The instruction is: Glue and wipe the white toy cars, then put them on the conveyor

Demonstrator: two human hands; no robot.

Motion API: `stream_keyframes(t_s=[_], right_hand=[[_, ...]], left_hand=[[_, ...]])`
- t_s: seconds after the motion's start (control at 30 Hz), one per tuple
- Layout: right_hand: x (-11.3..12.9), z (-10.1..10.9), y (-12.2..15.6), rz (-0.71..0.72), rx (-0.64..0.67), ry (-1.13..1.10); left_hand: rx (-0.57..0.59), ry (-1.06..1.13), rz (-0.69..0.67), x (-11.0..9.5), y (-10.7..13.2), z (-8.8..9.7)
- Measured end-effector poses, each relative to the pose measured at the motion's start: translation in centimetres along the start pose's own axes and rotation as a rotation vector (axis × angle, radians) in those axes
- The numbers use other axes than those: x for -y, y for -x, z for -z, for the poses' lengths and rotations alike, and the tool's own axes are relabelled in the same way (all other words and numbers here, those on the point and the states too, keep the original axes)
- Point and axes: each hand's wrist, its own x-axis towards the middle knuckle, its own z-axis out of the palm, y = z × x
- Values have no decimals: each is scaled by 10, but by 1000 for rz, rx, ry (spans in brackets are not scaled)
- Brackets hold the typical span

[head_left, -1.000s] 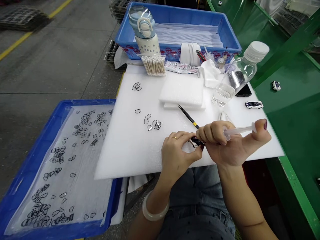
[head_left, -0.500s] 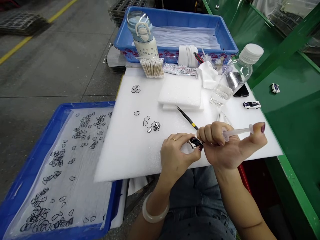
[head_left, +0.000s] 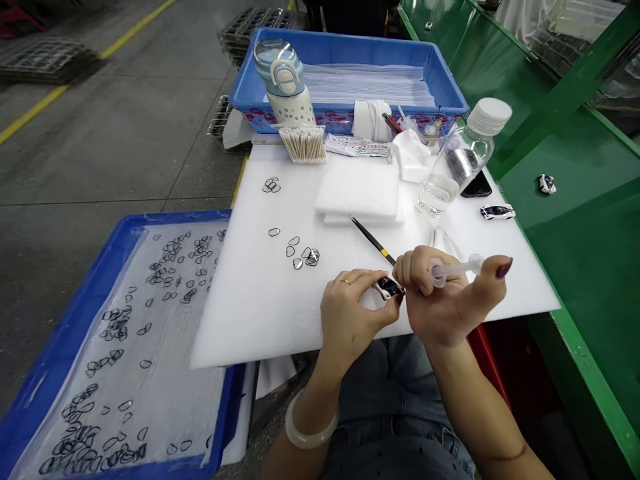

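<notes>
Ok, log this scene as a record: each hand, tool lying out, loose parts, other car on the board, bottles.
Left hand: black-and-white car, between thumb and fingers
Right hand: clear syringe, thumb at plunger end
Tool lying out: black tweezers with yellow band
Loose parts: black rings on white board, more in blue tray
Other car on board: near right edge
Bottles: clear bottle, dotted flask

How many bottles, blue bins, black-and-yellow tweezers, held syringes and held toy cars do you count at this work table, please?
Bottles: 2 (dotted bottle, clear bottle)
Blue bins: 2 (rear bin, left-side bin)
Black-and-yellow tweezers: 1
Held syringe: 1 (right hand)
Held toy car: 1 (left hand)
Total: 7
</notes>
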Motion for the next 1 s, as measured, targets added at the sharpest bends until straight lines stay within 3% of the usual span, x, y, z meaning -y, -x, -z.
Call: stream_keyframes(t_s=[0.07, 0.17, 0.3, 0.37, 0.43, 0.53, 0.6, 0.7, 0.8, 0.9, 1.0], right_hand=[[1, -2, -16, 90, -59, -20], [-17, -8, -61, 216, -170, -79], [-47, 0, -106, 23, -80, 194], [-46, 18, -98, 68, -87, 320], [-37, 45, -75, 161, -175, 525], [-25, 90, -43, 69, -363, 942], [-24, 111, -35, 11, -394, 1083], [-26, 121, -36, 6, -349, 1157], [-20, 122, -37, 7, -275, 1114], [-7, 130, -34, -10, -254, 1061], [0, 142, -32, -1, -326, 1153]], left_hand=[[31, -34, -28, 2, 1, 1], [95, -125, -113, 6, 5, 3], [124, -201, -226, 14, 11, 4], [112, -227, -260, 18, 12, 3], [93, -254, -280, 22, 13, 0], [80, -285, -298, 23, 13, -5], [93, -287, -291, 22, 13, -5], [121, -229, -243, 18, 14, 4], [125, -125, -192, 21, 16, 25], [14, -135, -96, 33, 13, 51], [-145, -310, 29, 47, 2, 73]])
